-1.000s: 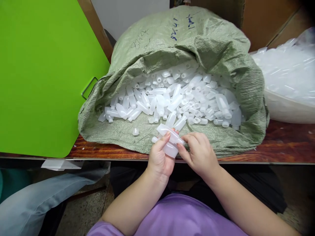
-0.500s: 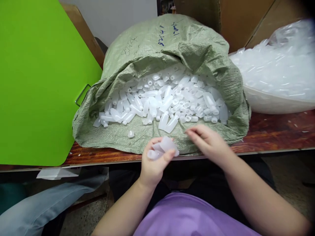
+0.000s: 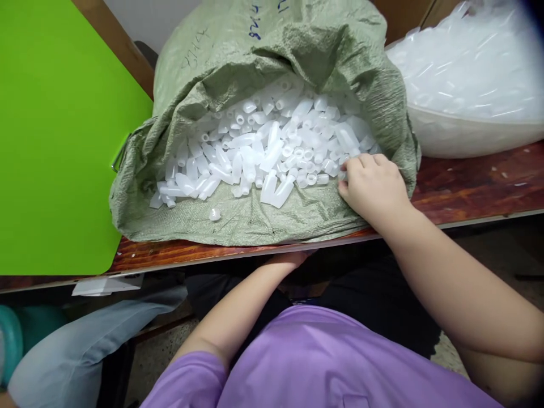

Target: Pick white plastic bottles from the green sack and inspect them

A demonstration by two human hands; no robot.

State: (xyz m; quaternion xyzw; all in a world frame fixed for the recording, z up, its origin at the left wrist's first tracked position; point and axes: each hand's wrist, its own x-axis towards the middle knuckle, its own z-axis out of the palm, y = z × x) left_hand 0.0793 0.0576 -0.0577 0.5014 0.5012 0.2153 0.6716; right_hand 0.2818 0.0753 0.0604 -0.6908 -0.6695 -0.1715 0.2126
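Observation:
A green woven sack (image 3: 255, 229) lies open toward me, with a heap of small translucent white plastic bottles (image 3: 250, 156) in its mouth. My right hand (image 3: 376, 184) is at the right end of the heap, its fingers curled and closed over a bottle there, most of which they hide. Below the table's front edge is my left hand (image 3: 297, 258); only its wrist end shows, so its fingers and anything in them are hidden. One short white piece (image 3: 215, 215) lies apart on the sack's front lip.
A bright green panel (image 3: 55, 147) stands at the left. To the right, a clear plastic bag (image 3: 471, 85) full of white pieces rests on the brown wooden table (image 3: 476, 181). Someone's jeans-clad leg (image 3: 72, 351) is at the lower left.
My left hand, which held a few plastic bottles above the sack's lip, has dropped under the table edge. My right hand has moved forward to the heap. The view has tipped downward.

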